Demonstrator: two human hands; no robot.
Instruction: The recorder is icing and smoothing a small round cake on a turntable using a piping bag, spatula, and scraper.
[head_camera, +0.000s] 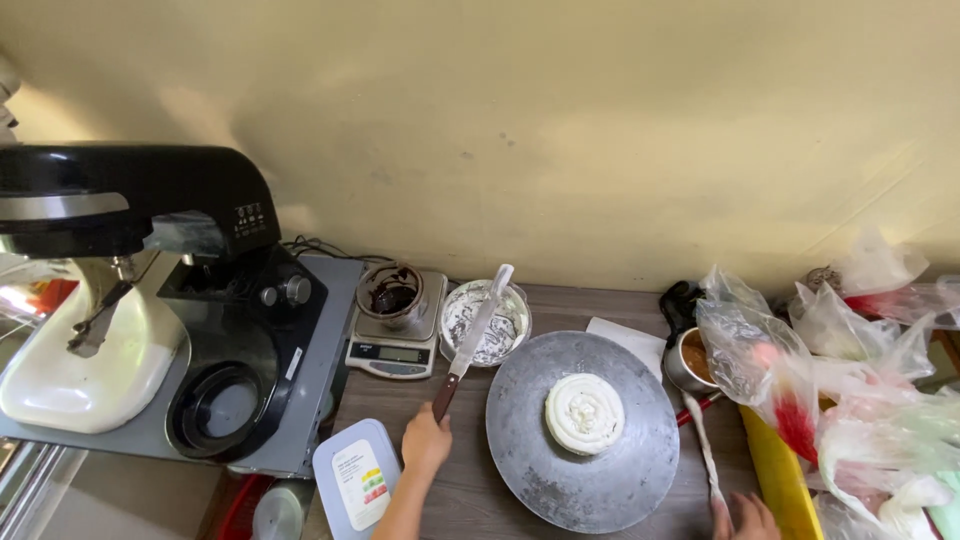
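A person's left hand (427, 442), low centre of the frame, grips a palette knife (470, 343) by its dark handle, blade resting in the steel bowl of white cream (486, 322).

The cream-topped cake round (584, 412) sits mid-frame on a grey turntable (583, 430). At the lower right edge the right hand (745, 517) closes around a piping bag (703, 450). Cream could well drip off the blade onto the counter, and the loosely held bag might ooze. A kitchen scale (395, 345) and black stand mixer (150, 290) stand at left.
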